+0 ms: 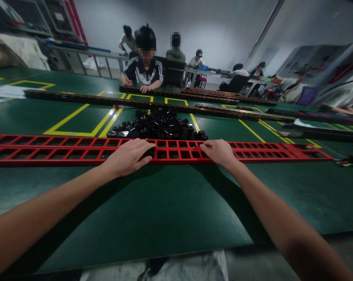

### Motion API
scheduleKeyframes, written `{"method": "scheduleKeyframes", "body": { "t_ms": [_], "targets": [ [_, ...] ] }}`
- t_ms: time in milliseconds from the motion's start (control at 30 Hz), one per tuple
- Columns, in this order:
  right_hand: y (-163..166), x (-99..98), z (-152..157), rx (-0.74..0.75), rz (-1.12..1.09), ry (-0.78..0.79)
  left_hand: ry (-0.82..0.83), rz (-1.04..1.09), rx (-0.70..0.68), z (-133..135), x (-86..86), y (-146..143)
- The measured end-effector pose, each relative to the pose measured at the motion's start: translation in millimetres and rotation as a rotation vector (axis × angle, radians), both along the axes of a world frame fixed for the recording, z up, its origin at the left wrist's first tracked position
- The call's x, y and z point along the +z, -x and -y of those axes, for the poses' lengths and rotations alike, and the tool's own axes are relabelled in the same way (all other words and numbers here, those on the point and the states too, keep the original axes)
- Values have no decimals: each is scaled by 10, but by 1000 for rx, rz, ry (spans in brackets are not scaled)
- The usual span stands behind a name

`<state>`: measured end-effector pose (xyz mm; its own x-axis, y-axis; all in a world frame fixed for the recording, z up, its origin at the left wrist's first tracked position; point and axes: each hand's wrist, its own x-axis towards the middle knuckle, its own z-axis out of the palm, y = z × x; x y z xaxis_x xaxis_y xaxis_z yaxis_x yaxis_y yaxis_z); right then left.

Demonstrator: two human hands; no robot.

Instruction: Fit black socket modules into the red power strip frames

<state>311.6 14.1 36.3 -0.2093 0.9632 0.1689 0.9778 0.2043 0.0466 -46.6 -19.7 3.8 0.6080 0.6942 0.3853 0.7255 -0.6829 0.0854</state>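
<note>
A long red rack [296, 153] with two rows of open slots lies across the green table in front of me. My left hand [129, 156] rests over its middle, thumb and fingers closed around a small black plastic part [148, 152] at the slots. Further right, my right hand [220, 151] is at the rack too, its fingers curled together at the slots. What they hold, if anything, is hidden. Just behind the rack lies a heaped pile of glossy black parts [161, 123].
Long dark strips [106, 99] stretch across the green table [176, 210], which has yellow tape lines. Opposite me sits a person in a dark cap [145, 66], hands at another strip. Several people work further back. White papers [15, 91] lie at the left.
</note>
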Motion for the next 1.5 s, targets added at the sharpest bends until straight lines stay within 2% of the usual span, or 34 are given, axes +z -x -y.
{"method": "scheduleKeyframes", "body": {
  "t_ms": [367,600,833,900,1133,1267,1500],
  "targets": [
    [-34,-45,-17,15,-57,-47,-20,2,-31,11,1,-3],
    [-32,-87,-18,37,-85,-92,7,12,18,-3,-18,-8],
    [-94,-145,-78,-37,-181,-376,18,47,48,-11,-29,-10],
    [-105,-157,-88,-31,-230,-412,26,39,49,-21,-31,-8],
    [-25,-227,-75,79,-288,-345,89,-18,58,-29,19,-18],
    [13,-250,-58,89,-290,-323,110,-26,52,-26,43,-24],
    [55,-218,-20,80,-265,-270,131,68,-2,-138,-24,56]
  ]
}}
